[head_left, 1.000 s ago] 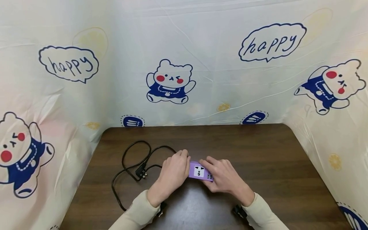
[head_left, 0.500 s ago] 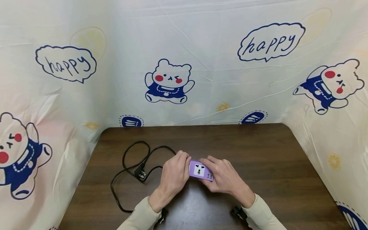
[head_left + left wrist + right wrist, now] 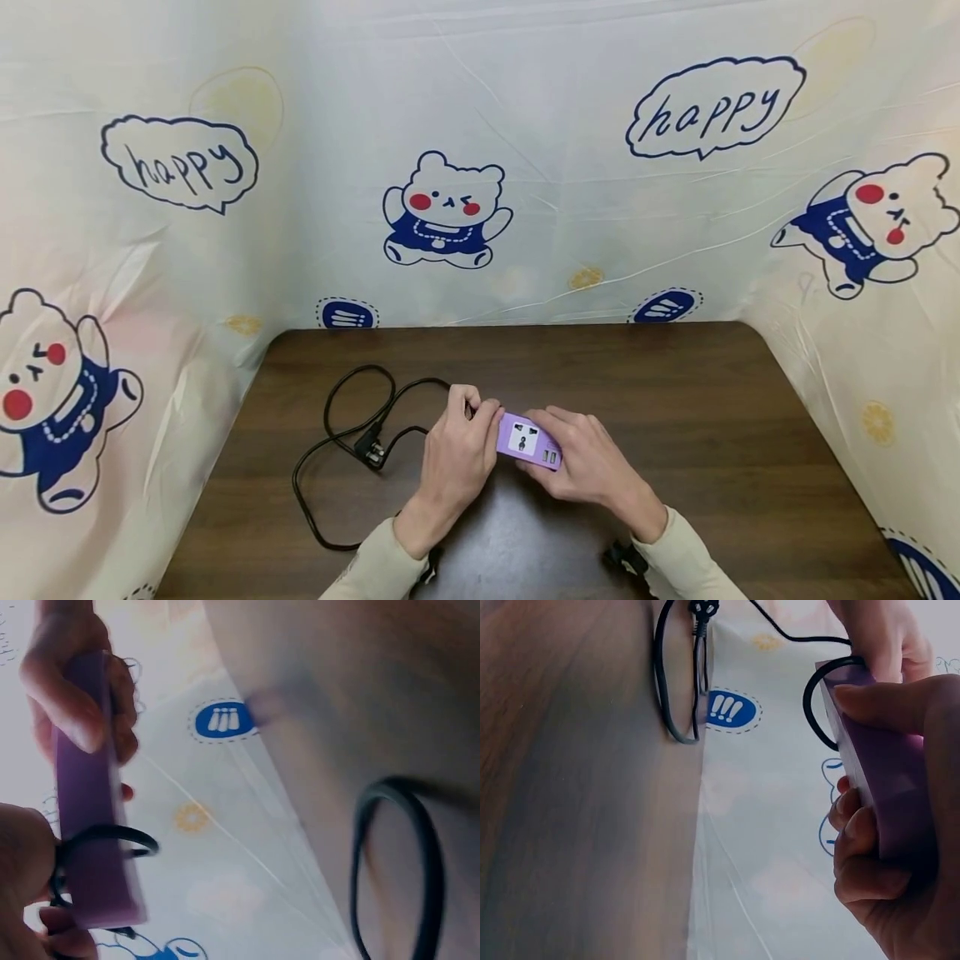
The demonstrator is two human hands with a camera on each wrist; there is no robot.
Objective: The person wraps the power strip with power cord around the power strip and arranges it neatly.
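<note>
A purple power strip (image 3: 528,441) with a white socket and two USB ports is held between both hands above the table. My right hand (image 3: 588,454) grips its right end, thumb across one face and fingers curled behind, as the right wrist view shows. At the left end, my left hand (image 3: 459,450) has its fingers curled on the black power cord (image 3: 112,831), which loops round the strip there. The left fingertips are partly hidden. The plug (image 3: 370,447) lies on the table left of my left hand.
The rest of the cord (image 3: 298,492) lies in loose loops on the left of the brown wooden table (image 3: 637,367). A printed cloth (image 3: 555,108) with bears and "happy" bubbles hangs behind and at both sides.
The left hand's fingers have lifted and shifted at the strip's left end. The strip has tilted slightly and moved a little to the right. The plug has turned on the table.
</note>
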